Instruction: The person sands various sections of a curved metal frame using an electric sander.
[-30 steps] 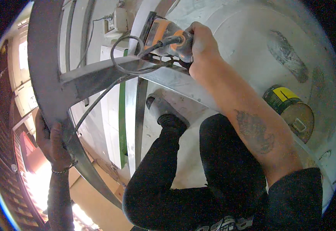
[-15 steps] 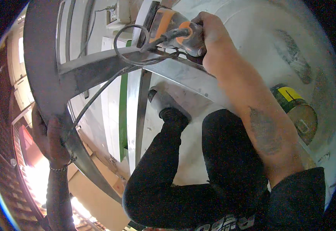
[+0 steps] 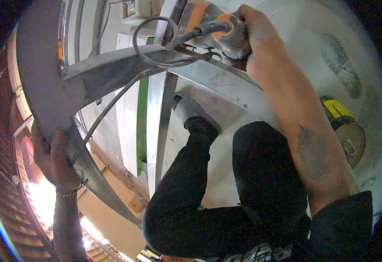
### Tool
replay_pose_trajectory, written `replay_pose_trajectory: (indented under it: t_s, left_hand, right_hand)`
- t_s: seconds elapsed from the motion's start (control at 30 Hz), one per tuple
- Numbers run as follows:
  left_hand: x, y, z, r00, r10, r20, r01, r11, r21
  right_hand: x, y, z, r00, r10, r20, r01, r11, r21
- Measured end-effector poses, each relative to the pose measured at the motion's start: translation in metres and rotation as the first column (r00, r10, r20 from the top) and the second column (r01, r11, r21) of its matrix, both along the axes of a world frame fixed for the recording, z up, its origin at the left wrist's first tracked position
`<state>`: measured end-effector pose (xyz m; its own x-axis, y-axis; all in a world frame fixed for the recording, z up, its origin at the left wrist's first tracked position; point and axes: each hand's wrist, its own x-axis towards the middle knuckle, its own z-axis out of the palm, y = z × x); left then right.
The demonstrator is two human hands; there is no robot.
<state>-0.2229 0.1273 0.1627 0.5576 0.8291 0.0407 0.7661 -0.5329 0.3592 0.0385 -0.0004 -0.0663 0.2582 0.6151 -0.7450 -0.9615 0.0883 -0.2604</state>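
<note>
Two hands are in view; one orange-and-grey power tool [image 3: 239, 41] sits near the upper rim, beside the corner of one metal frame [image 3: 40, 74]; the right grip [image 3: 261, 30] is closed around the tool's rear end; the left grip [image 3: 55, 161] is wrapped around the lower part of the wide bar; one dark cord [image 3: 186, 38] makes a single loop over the frame's corner and trails down toward the left grip; one shoe [image 3: 195, 109] and one dark can [image 3: 352, 137] with a yellow label are on the pale floor [image 3: 220, 179].

The crossbar's edge runs close under the tool, contact unclear; floor spreads to the tool's right; the can is just beside the right forearm.

Compared with a second ago, the tool is higher and farther right in view; the left grip remains on the bar.
</note>
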Motion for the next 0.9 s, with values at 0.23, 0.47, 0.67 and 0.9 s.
replay_pose_trajectory:
  t_s: [0.23, 0.47, 0.67, 0.9]
  left_hand:
    - [-0.01, 0.003, 0.006, 0.998, 0.047, 0.052, -0.043, 0.996, -0.082]
    - [-0.015, 0.006, 0.008, 0.989, -0.051, -0.14, 0.068, 0.991, 0.119]
    - [-0.015, 0.006, 0.009, 0.996, 0.066, -0.06, -0.066, 0.998, 0.008]
    - [-0.022, 0.015, 0.007, 0.998, 0.054, -0.043, -0.053, 0.998, 0.031]
  right_hand:
    - [0.014, -0.007, -0.004, 0.979, 0.193, 0.073, -0.19, 0.981, -0.045]
    - [-0.004, 0.01, -0.019, 0.999, 0.004, -0.039, -0.006, 0.999, -0.053]
    - [-0.002, 0.01, -0.033, 1.0, -0.011, -0.003, 0.011, 0.996, -0.091]
    - [-0.005, 0.011, -0.021, 0.999, -0.015, -0.047, 0.011, 0.996, -0.091]
